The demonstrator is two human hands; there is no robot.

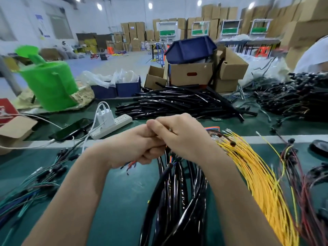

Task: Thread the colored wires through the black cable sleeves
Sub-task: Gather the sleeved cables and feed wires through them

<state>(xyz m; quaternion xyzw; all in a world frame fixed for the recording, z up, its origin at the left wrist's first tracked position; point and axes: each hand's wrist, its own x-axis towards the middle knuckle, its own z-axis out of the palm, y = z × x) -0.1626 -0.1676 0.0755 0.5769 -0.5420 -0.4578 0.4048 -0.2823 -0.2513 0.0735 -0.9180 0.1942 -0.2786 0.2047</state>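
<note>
Colored wires stuck out below your left hand, which gripped them at frame centre, while your right hand curled against it above black cable sleeves, its hold hidden.

The green counter carried a heap of black sleeves at the back, a white power strip beside a dark phone, and yellow wires fanned at the right

Hands joined above the tabletop's middle.
Left hand fists round colored wires; right hand presses curled fingers against it.
</note>
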